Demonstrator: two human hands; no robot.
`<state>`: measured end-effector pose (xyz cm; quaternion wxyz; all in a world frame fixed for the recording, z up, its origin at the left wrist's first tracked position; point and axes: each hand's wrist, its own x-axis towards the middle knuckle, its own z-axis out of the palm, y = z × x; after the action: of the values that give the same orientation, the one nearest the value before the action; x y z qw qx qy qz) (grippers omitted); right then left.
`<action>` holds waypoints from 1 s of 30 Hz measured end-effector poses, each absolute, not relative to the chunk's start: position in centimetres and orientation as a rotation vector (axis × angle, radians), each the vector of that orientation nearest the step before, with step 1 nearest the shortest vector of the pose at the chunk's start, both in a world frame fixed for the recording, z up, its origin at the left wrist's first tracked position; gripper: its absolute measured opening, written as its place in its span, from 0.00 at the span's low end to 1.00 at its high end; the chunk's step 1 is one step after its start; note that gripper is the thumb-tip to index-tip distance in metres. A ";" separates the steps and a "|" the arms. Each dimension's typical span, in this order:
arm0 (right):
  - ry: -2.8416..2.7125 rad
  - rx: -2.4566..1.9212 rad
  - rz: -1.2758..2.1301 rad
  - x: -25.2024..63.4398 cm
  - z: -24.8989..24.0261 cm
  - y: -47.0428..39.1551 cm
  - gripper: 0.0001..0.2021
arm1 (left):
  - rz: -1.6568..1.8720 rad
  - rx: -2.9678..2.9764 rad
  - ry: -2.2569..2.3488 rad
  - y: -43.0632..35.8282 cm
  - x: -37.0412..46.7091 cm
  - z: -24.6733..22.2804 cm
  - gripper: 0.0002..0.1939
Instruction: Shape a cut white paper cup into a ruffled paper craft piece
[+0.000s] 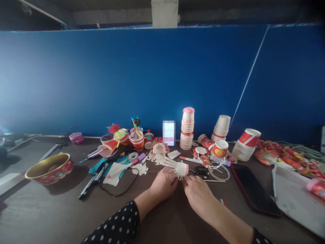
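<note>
A white paper cup cut into strips (181, 168) sits low over the table, its strips splayed outward and a reddish print on its right side. Curled at the cup's near left edge is my left hand (164, 183), closed, with fingertips touching the paper. My right hand (197, 191) pinches the near right edge; its fingertips are partly hidden. Dark-handled scissors (201, 171) lie just beyond my right hand, beside a thin wooden stick (215, 181). Behind the cup rests another cut paper cup (159, 149) with loose white paper pieces around it.
A tall stack of paper cups (187, 132) stands at the back, near a phone with a blurred screen (169, 133). Decorated cups (137, 140) and a red-gold bowl (50, 169) are at left. A dark phone (255, 189) and a white tray (297, 196) lie at right.
</note>
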<state>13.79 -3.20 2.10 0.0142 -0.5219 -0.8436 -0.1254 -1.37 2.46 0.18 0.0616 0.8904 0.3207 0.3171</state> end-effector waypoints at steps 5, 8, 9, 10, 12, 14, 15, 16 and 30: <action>-2.628 -1.618 -0.389 13.7 2.1 -3.1 0.12 | 0.933 2.720 0.920 2.6 -1.2 0.3 0.07; -2.622 -1.625 -0.387 13.7 2.2 -3.0 0.13 | 0.929 2.724 0.886 2.8 -1.0 0.2 0.08; -2.623 -1.623 -0.385 13.7 2.3 -2.9 0.13 | 0.933 2.718 0.897 2.8 -0.9 0.1 0.09; -2.626 -1.620 -0.381 13.7 2.3 -2.9 0.13 | 0.936 2.711 0.912 2.8 -0.8 0.1 0.10; -2.630 -1.615 -0.372 13.8 2.3 -3.0 0.13 | 0.929 2.703 0.938 2.9 -0.6 0.0 0.11; -2.629 -1.614 -0.398 13.8 2.1 -3.1 0.14 | 0.903 2.705 0.966 2.9 -0.5 0.0 0.10; -2.627 -1.613 -0.426 13.8 1.9 -3.1 0.14 | 0.882 2.713 0.982 2.9 -0.5 0.0 0.10; -2.625 -1.609 -0.456 13.7 1.8 -3.2 0.14 | 0.855 2.722 1.001 2.9 -0.4 0.0 0.09; -2.645 -1.686 -0.324 13.6 2.4 -3.3 0.14 | 0.886 2.680 1.031 2.9 -0.6 -0.3 0.08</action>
<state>13.62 -3.25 2.35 -0.0058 -0.5347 -0.8388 -0.1027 -0.59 2.91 -0.34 0.0684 0.8898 0.3423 0.2941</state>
